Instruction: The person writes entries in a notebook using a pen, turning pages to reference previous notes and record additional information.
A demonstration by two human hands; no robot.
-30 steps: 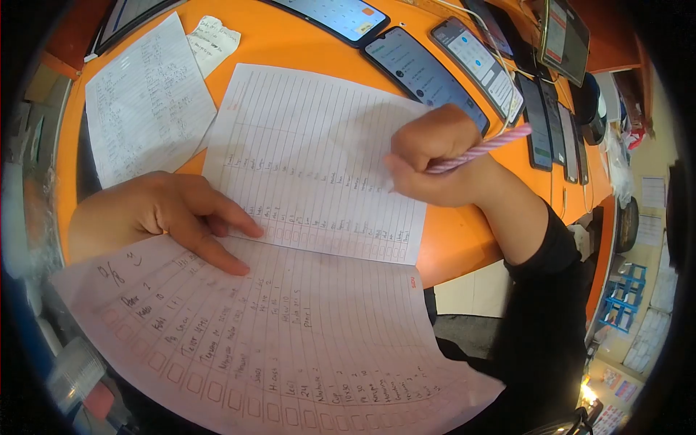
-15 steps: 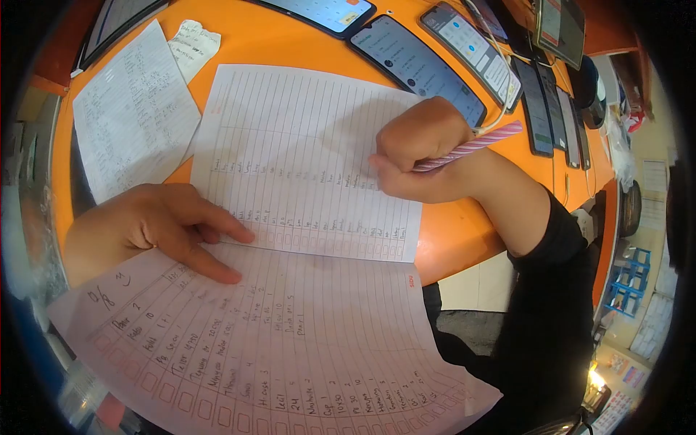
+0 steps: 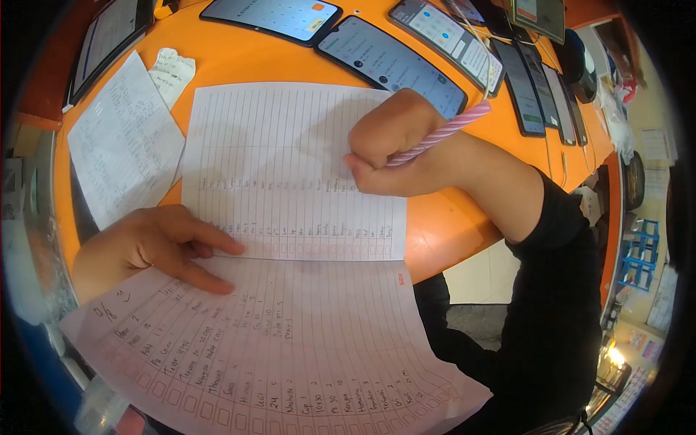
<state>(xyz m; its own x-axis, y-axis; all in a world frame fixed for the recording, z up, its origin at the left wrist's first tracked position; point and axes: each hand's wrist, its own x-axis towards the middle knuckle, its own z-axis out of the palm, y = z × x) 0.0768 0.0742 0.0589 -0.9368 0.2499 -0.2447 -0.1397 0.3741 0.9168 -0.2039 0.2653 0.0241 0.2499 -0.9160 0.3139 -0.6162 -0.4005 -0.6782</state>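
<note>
A lined notebook lies open with handwritten columns on both of its pages. The lower page bends downward over the table's near edge. My left hand rests across the fold at the left, its thumb and forefinger stretched out on the paper. In my right hand is a pen with pink and white stripes, held above the right part of the upper page. The pen's tip is hidden behind my curled fingers, so contact with the paper cannot be made out.
Beyond the notebook stand several phones with lit screens, among them one phone close behind my right hand. A loose written sheet and a torn slip lie at the left on the orange table. A tablet-like screen stands at the far left.
The view has shifted, moving the phones and notebook leftward. My right hand has moved slightly left and up over the page with the pen. My left hand keeps its place on the notebook.
</note>
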